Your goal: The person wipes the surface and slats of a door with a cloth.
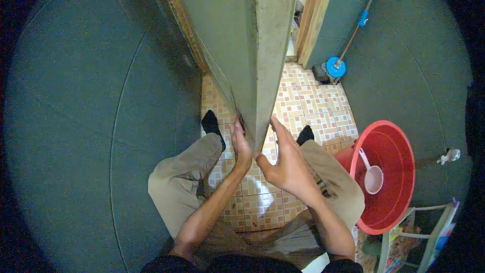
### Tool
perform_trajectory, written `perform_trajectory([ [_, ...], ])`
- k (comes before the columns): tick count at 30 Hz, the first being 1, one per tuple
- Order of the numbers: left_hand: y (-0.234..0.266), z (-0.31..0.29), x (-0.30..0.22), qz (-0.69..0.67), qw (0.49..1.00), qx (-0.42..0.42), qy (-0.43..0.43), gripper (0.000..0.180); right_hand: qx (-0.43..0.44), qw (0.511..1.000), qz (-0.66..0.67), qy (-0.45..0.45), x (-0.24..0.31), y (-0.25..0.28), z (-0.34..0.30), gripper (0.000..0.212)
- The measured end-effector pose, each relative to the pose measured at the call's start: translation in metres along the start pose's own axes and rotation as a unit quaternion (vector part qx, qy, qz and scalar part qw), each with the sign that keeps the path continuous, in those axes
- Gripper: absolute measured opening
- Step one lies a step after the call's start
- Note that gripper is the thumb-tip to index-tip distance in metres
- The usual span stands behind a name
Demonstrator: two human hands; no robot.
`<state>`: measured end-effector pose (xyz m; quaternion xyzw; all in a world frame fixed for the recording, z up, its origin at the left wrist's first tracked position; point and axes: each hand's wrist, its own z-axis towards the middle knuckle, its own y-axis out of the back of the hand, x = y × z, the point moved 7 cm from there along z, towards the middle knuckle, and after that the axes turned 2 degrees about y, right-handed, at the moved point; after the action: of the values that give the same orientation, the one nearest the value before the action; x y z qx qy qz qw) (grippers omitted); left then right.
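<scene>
A grey-green door stands upright in front of me, its pale narrow edge facing me and running down between my hands. Against the door's left face, near the bottom, lies my left hand. Its fingers are stretched along the door and partly hidden from above. On the other side of the edge is my right hand, fingers extended and thumb spread toward the edge. Its fingertips come up to the door's right side; whether they press on it I cannot tell. Neither hand shows a loose object in it.
My bent knees flank the door above the tiled floor. To the right stands a red tub holding a white dipper. A mop leans by the wooden door frame. A wall tap and a pale rack are also at right.
</scene>
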<state>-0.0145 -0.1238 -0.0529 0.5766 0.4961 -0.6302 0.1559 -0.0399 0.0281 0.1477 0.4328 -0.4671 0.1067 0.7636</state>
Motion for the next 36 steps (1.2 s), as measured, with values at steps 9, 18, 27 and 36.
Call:
perform_trajectory([
  [9,-0.023,-0.016,-0.022,0.061,0.995,0.080,0.011,0.074,0.001,1.000,-0.006,0.002,-0.002,0.001,-0.002,0.085],
  [18,-0.040,-0.048,-0.087,0.268,0.892,0.061,-0.358,0.077,0.008,1.000,0.005,0.005,0.003,0.000,-0.002,0.083],
  [27,-0.005,-0.003,0.014,0.039,0.993,0.066,0.090,0.076,-0.003,1.000,-0.006,0.015,0.001,-0.001,-0.002,0.082],
  [36,-0.030,-0.037,-0.070,0.250,0.908,0.040,-0.333,0.074,-0.003,1.000,0.011,0.022,0.002,0.000,-0.001,0.082],
])
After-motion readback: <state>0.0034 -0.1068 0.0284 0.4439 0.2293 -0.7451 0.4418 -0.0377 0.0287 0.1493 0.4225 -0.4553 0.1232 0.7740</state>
